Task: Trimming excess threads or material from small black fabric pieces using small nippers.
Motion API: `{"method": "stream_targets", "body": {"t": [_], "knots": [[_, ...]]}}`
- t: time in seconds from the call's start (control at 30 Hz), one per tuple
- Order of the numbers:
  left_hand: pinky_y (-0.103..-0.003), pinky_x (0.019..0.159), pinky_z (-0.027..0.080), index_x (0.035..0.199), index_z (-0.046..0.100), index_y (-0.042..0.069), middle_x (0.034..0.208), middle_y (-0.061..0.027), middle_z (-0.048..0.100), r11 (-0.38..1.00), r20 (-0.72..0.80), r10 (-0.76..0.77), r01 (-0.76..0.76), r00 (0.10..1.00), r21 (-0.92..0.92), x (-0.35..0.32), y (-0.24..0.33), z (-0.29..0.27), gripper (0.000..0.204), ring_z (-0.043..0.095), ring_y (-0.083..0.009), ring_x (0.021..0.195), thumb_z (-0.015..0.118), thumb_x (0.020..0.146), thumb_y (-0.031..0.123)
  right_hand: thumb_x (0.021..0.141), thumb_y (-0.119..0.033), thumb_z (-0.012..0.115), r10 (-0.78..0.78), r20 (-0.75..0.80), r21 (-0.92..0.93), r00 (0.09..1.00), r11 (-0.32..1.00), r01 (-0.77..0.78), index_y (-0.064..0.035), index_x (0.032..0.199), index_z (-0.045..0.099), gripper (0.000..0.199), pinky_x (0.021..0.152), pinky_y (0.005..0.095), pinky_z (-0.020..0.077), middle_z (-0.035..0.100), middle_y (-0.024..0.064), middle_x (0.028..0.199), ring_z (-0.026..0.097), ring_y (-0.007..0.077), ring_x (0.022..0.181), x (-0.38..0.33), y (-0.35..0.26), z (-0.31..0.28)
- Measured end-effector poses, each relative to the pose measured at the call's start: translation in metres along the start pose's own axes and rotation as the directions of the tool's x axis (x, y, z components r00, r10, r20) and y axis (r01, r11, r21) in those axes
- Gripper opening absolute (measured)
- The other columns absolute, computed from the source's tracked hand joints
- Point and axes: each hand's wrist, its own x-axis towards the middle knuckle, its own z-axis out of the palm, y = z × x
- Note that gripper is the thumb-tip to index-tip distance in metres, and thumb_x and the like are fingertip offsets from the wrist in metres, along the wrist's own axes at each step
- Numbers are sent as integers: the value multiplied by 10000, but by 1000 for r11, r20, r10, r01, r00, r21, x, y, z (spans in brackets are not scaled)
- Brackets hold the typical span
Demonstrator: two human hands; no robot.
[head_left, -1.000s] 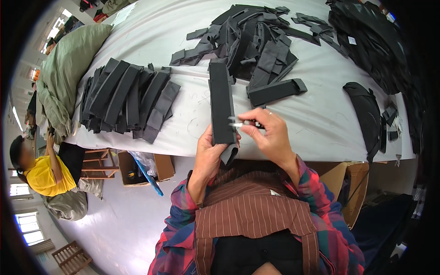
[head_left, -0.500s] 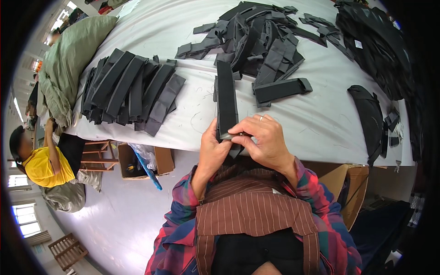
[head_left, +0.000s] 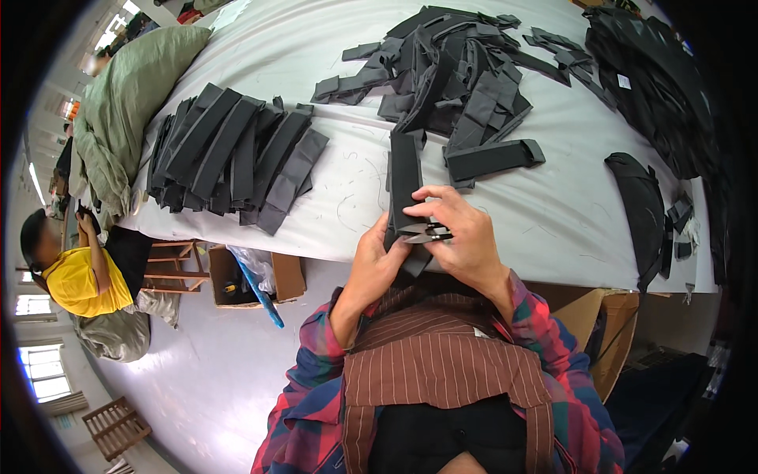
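My left hand (head_left: pixel 374 257) is closed on a dark grey fabric strip (head_left: pixel 406 170) near the table's front edge, its thumb on top. The strip points away from me, and its near end hangs toward my apron. Small thread snips (head_left: pixel 430 232) sit in my right hand (head_left: pixel 464 241), blades apart and pointing left over the strip beside my left thumb. Whether a thread lies between the blades is too small to tell. Beyond my hands is a loose heap of similar strips (head_left: pixel 466 71); a neater row of them (head_left: pixel 229 150) lies to the left.
The white-covered table (head_left: pixel 347 182) carries black garments (head_left: pixel 651 87) at the right and a green cloth bundle (head_left: pixel 130 110) at the far left. A person in yellow (head_left: pixel 87 280) sits left. Cardboard boxes (head_left: pixel 288 276) stand below the table edge.
The snips in my right hand have opened, and their blades now show clearly. Both hands and the strip have shifted slightly right and nearer to me in the picture.
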Motion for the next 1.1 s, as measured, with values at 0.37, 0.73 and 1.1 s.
{"method": "stream_targets", "body": {"t": [0.37, 0.73, 1.1], "knots": [[-401, 1011, 295, 850, 636, 10, 1353, -213, 369, 629, 218, 463, -492, 859, 602, -14, 69, -12, 148, 374, -344, 1219, 677, 775, 130, 890, -101, 610, 394, 268, 886, 879, 257, -386, -105, 781, 550, 125, 451, 196, 242, 411, -88, 613, 269, 23, 473, 8, -12, -30], [-184, 622, 407, 1027, 541, 20, 842, 25, 573, 993, -5, -54, 53, 999, -107, -17, 39, -14, 185, 495, -28, 713, 624, 900, 127, 846, -142, 674, 192, -150, 311, 970, 940, -138, -35, 1084, 601, 271, 703, 235, 432, 543, -5, 861, 511, 119, 762, 11, -10, -21], [-211, 759, 447, 1081, 548, -3, 949, -19, 617, 978, -4, -84, 82, 996, -191, -10, 28, -18, 214, 549, -59, 844, 609, 900, 91, 720, -209, 732, -181, 100, -282, 978, 938, 203, -127, 879, 669, 190, 590, 334, 365, 632, -1, 751, 547, 211, 641, 4, -14, -29]]}}
